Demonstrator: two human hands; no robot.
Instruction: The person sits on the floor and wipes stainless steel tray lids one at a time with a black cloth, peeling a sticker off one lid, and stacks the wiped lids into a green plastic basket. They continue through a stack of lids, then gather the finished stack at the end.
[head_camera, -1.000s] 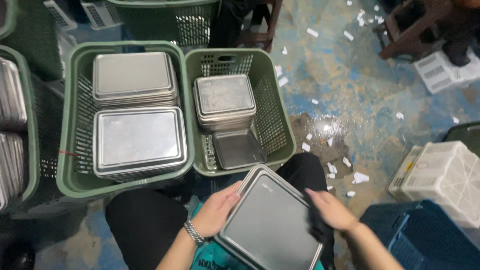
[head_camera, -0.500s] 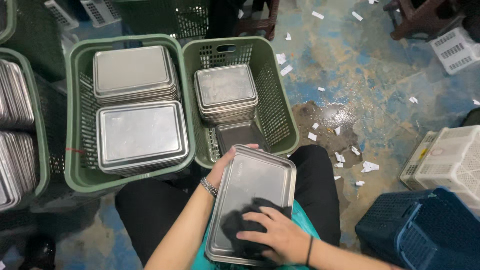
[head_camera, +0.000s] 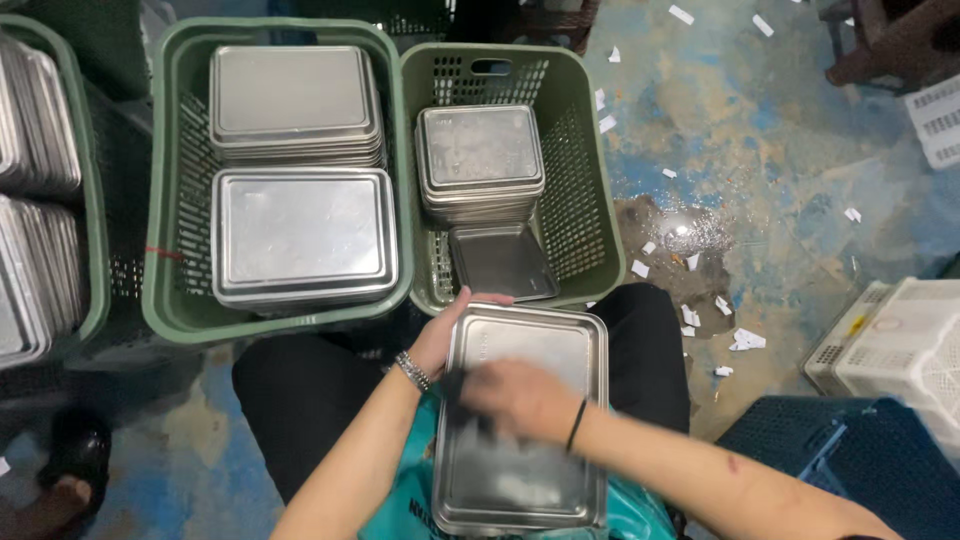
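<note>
Left hand (head_camera: 445, 335) grips steel tray (head_camera: 522, 420) edge on lap; right hand (head_camera: 515, 395), blurred, presses what looks like dark cloth; wiping step; green basket (head_camera: 585, 180) just ahead.

Stacked trays (head_camera: 480, 160) fill the basket's (head_camera: 585, 170) far half; only its near corner stays open.

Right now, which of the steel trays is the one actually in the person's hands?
The steel tray on the lap: the left hand grips its edge, the right hand rubs inside. The others sit in green baskets.
</note>
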